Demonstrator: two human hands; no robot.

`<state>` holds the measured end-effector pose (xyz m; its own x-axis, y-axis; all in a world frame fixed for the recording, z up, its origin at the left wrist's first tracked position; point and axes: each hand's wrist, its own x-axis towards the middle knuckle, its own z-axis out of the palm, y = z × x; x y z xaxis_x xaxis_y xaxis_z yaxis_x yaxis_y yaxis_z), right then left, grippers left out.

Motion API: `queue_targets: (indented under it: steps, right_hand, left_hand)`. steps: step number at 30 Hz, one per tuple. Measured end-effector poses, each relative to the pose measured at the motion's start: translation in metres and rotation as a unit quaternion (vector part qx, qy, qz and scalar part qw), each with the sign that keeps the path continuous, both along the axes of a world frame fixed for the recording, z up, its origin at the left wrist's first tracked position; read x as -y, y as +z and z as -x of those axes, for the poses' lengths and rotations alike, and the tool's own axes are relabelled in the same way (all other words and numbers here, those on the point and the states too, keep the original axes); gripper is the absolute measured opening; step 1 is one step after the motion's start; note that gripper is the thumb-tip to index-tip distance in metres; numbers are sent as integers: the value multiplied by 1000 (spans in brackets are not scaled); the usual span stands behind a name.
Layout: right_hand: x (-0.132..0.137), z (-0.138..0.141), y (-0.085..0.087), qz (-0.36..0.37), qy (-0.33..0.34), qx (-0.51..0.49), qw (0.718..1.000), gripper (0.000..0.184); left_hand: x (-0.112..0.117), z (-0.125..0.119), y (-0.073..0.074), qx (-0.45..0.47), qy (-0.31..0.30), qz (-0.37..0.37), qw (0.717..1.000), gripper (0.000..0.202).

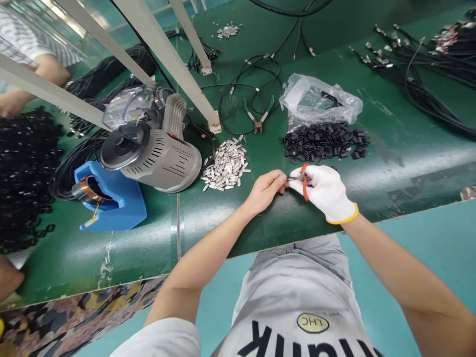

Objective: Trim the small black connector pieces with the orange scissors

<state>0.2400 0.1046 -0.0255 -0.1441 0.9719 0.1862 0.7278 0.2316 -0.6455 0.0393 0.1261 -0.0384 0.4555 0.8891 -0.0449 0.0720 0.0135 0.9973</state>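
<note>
My left hand is bare and pinched shut on a small piece that I cannot make out, just left of the tool's tip. My right hand wears a white glove with a yellow cuff and grips red-handled pliers. Both hands meet over the green table near its front edge. A pile of small silver metal shells lies left of my left hand. A heap of small black plastic parts lies just behind my hands.
A grey motor-driven machine and a blue tape dispenser stand at left. Green-handled pliers, a plastic bag and black cables lie further back. Another person's arm shows at far left.
</note>
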Motion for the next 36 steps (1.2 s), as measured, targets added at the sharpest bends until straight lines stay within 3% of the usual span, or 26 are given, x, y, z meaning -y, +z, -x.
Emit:
queue_targets:
  steps: [6,10,14,19,27,36]
  right_hand:
    - [2,-6,4,-17,6,145,989,43]
    - [3,-16,10,-43,16,292,955,54]
    - [4,-14,20,-37,46,375,925,63]
    - [3,-4,28,-31,67,398,914,66]
    - [5,-7,21,-35,56,375,925,67]
    - [6,-5,35,-16,83,450,889,60]
  left_hand:
    - [-2,3,5,28,54,12,998,39]
    - [-2,6,1,16,70,-10,997,41]
    - [-2,6,-2,7,68,-27,997,41]
    - [-1,5,-4,11,72,-29,997,40]
    - [0,3,-6,4,85,-38,996,37]
    - [0,0,-3,-5,92,-25,995,35]
